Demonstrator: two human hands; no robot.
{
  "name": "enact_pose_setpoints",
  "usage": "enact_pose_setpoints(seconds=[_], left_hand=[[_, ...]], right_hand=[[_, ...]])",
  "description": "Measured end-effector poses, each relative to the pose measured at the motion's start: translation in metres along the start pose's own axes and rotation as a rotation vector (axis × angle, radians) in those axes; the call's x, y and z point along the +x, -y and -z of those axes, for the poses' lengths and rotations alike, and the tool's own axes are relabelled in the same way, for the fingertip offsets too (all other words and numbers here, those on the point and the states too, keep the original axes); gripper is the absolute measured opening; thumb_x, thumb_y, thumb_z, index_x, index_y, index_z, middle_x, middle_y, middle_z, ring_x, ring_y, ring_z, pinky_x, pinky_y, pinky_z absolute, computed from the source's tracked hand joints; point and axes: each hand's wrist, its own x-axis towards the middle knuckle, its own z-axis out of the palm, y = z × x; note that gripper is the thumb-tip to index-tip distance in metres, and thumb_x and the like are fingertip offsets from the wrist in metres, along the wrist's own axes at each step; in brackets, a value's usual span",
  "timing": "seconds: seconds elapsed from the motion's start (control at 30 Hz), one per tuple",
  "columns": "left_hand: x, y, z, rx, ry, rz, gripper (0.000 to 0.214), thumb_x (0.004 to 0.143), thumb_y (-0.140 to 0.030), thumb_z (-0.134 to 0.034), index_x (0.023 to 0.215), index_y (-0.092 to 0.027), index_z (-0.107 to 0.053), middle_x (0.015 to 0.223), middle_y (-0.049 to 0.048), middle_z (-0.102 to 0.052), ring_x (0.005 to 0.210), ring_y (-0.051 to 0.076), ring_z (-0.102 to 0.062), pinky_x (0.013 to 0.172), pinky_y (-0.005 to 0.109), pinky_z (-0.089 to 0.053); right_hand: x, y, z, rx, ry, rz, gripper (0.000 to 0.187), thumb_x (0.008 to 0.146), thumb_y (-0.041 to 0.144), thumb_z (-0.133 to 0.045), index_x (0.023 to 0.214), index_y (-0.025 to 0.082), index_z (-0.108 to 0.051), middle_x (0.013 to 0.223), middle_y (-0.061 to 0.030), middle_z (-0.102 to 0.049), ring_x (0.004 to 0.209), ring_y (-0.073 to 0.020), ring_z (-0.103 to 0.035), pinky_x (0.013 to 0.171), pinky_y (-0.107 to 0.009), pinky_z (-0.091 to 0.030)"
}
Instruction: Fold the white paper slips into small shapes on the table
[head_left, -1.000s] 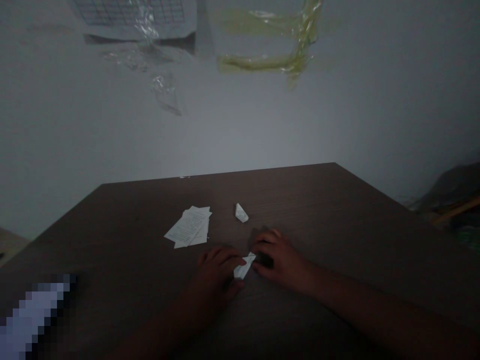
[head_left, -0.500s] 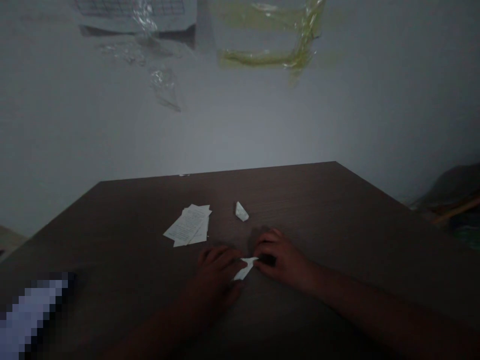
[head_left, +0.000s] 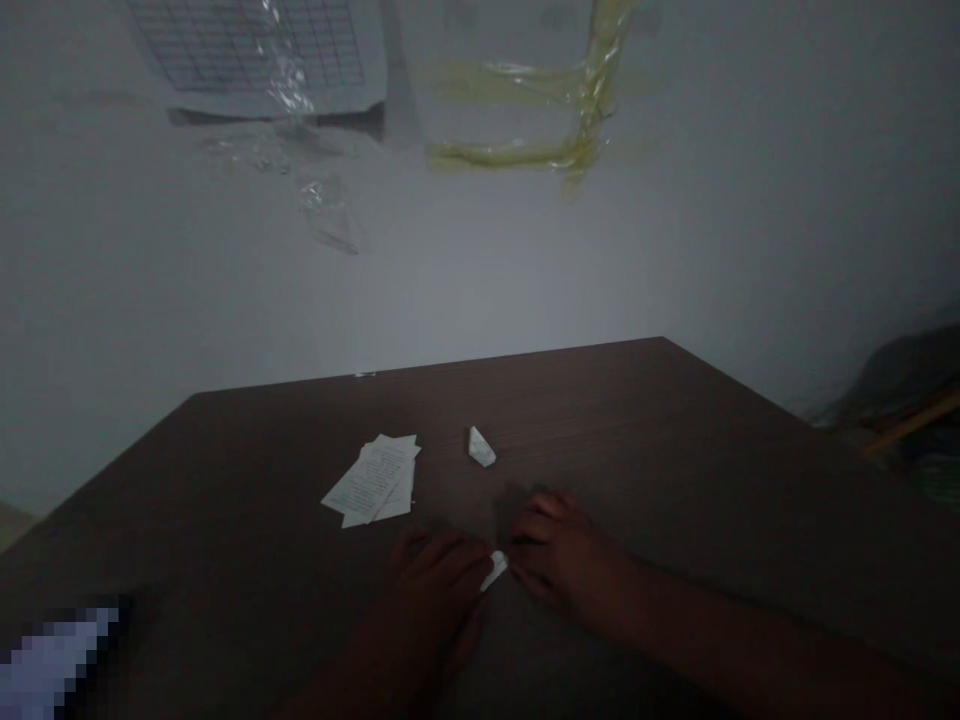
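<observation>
On the dark wooden table (head_left: 675, 440) my left hand (head_left: 435, 590) and my right hand (head_left: 562, 555) meet over a small folded white paper (head_left: 493, 570). Both hands have fingers curled and pinched on it, and only a sliver of the paper shows between the fingertips. A second small folded paper piece (head_left: 481, 447) lies farther back on the table, apart from my hands. A short stack of printed paper slips (head_left: 373, 481) rests to the left of it.
A blurred pale object (head_left: 52, 660) sits at the table's near left corner. The grey wall behind carries a grid sheet (head_left: 247, 40) and strips of yellowish tape (head_left: 525, 150). Dim clutter (head_left: 900, 410) lies off the table's right side.
My hands have closed in over the folded paper, so less of it shows than before. The camera has tilted up slightly, and everything on the table sits lower in the picture.
</observation>
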Motion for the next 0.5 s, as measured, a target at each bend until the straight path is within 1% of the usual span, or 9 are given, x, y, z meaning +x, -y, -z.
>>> enact_pose_setpoints(seconds=[0.07, 0.17, 0.23, 0.3, 0.37, 0.43, 0.5], left_hand=[[-0.001, -0.001, -0.004, 0.029, -0.001, -0.030, 0.041, 0.103, -0.005, -0.065, 0.133, -0.026, -0.082, 0.136, 0.0026, -0.088, 0.125, 0.025, -0.081, 0.121, 0.041, -0.056], [-0.002, -0.003, -0.005, 0.059, 0.045, -0.084, 0.039, 0.099, -0.001, -0.067, 0.127, -0.021, -0.085, 0.140, 0.0066, -0.087, 0.124, 0.026, -0.082, 0.118, 0.038, -0.059], [-0.002, -0.006, -0.003, 0.066, 0.081, -0.063, 0.044, 0.098, -0.002, -0.067, 0.134, -0.020, -0.083, 0.144, 0.0082, -0.085, 0.127, 0.027, -0.082, 0.120, 0.039, -0.059], [-0.002, -0.009, -0.001, 0.070, 0.122, -0.007, 0.049, 0.099, -0.002, -0.065, 0.142, -0.020, -0.081, 0.147, 0.0082, -0.084, 0.131, 0.027, -0.080, 0.123, 0.040, -0.058], [-0.001, -0.012, 0.001, 0.076, 0.179, 0.038, 0.053, 0.099, -0.004, -0.065, 0.147, -0.022, -0.079, 0.150, 0.0081, -0.083, 0.135, 0.028, -0.079, 0.126, 0.042, -0.056], [0.000, -0.015, 0.003, 0.072, 0.237, 0.056, 0.057, 0.098, -0.008, -0.069, 0.153, -0.022, -0.077, 0.154, 0.0089, -0.081, 0.137, 0.030, -0.078, 0.128, 0.045, -0.054], [0.002, -0.016, 0.005, 0.073, 0.285, 0.059, 0.060, 0.098, -0.011, -0.071, 0.157, -0.022, -0.074, 0.157, 0.0108, -0.079, 0.139, 0.032, -0.077, 0.131, 0.049, -0.053]], right_hand=[[0.000, 0.004, 0.004, -0.072, 0.028, 0.036, 0.006, 0.109, 0.023, -0.079, 0.105, 0.022, -0.083, 0.103, -0.0058, -0.081, 0.103, -0.0283, -0.068, 0.096, -0.046, -0.054], [-0.001, 0.012, 0.008, -0.153, 0.051, 0.075, 0.005, 0.109, 0.021, -0.079, 0.110, 0.020, -0.083, 0.102, -0.0054, -0.081, 0.101, -0.0283, -0.070, 0.099, -0.049, -0.056], [-0.003, 0.018, 0.006, -0.179, 0.048, 0.084, 0.007, 0.109, 0.024, -0.079, 0.106, 0.020, -0.085, 0.103, -0.0060, -0.081, 0.102, -0.0294, -0.071, 0.103, -0.052, -0.058], [-0.005, 0.025, 0.003, -0.175, 0.035, 0.070, 0.012, 0.110, 0.029, -0.079, 0.105, 0.021, -0.086, 0.109, -0.0072, -0.083, 0.109, -0.0309, -0.073, 0.108, -0.053, -0.058], [-0.007, 0.030, 0.000, -0.152, 0.013, 0.029, 0.015, 0.112, 0.032, -0.077, 0.118, 0.022, -0.087, 0.121, -0.0085, -0.085, 0.118, -0.0324, -0.074, 0.113, -0.053, -0.057], [-0.008, 0.032, 0.001, -0.114, 0.013, -0.013, 0.026, 0.114, 0.035, -0.074, 0.134, 0.021, -0.084, 0.135, -0.0100, -0.085, 0.129, -0.0346, -0.073, 0.118, -0.054, -0.057], [-0.008, 0.031, 0.006, -0.068, 0.051, -0.038, 0.032, 0.115, 0.038, -0.072, 0.140, 0.020, -0.083, 0.147, -0.0116, -0.081, 0.140, -0.0371, -0.069, 0.121, -0.055, -0.056]])
